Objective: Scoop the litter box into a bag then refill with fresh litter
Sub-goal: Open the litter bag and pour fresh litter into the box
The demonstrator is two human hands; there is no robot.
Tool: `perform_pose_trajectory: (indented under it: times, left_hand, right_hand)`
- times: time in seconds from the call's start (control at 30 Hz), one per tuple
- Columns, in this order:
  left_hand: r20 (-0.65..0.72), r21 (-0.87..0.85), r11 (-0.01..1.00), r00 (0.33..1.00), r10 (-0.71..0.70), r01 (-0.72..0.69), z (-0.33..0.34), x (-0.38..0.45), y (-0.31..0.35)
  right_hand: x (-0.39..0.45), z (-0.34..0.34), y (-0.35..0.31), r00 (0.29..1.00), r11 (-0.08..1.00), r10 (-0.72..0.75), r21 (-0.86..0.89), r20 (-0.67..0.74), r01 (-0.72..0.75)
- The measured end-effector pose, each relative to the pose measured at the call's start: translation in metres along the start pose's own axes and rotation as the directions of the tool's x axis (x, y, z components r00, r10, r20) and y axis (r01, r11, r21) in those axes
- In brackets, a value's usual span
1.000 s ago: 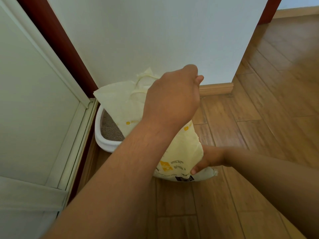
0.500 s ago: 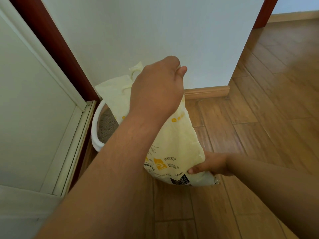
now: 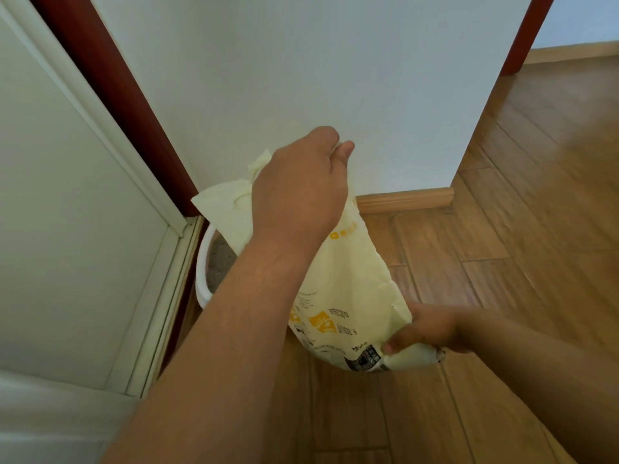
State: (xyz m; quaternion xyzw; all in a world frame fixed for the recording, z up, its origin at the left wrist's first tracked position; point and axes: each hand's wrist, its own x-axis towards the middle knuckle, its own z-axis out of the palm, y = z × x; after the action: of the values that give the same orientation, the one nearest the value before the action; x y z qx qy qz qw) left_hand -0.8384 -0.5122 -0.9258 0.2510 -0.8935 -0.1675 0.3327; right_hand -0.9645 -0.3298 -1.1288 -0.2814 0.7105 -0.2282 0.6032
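A pale yellow litter bag [image 3: 348,283] with orange print is tilted, its top end over the white litter box [image 3: 202,276] in the corner. My left hand [image 3: 301,189] grips the bag's upper part from above. My right hand [image 3: 425,329] holds the bag's bottom corner, fingers curled under it. Grey litter [image 3: 219,262] shows inside the box; most of the box is hidden behind the bag and my left forearm. The bag's mouth is out of sight.
A white wall [image 3: 301,78] stands right behind the box, with a wooden skirting board [image 3: 405,199]. A white door panel [image 3: 67,229] and dark red frame [image 3: 110,95] close the left side. Wooden floor [image 3: 502,262] stretches to the right and toward me.
Both hands have shifted the bag a little left and raised its bottom end, tilting it more steeply over the box. The grips look unchanged.
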Motion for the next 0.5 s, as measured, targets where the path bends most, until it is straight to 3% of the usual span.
perform_pose_trajectory:
  times: [0.23,0.37,0.5]
  left_hand:
    - [-0.026,-0.102,0.995,0.999,-0.023,0.021,-0.026,0.02,-0.011]
    - [0.035,-0.33,0.941,0.997,-0.073,0.08,-0.021,0.032,-0.035]
    - [0.045,-0.42,0.899,0.992,-0.12,0.128,-0.017,0.044,-0.06]
  right_hand:
    - [-0.054,-0.005,-0.054,0.954,0.997,0.064,0.063,-0.295,-0.047]
    - [-0.075,0.008,-0.09,0.84,0.989,0.096,-0.044,-0.534,-0.142]
    - [-0.084,0.032,-0.089,0.763,0.989,0.142,0.056,-0.631,-0.137]
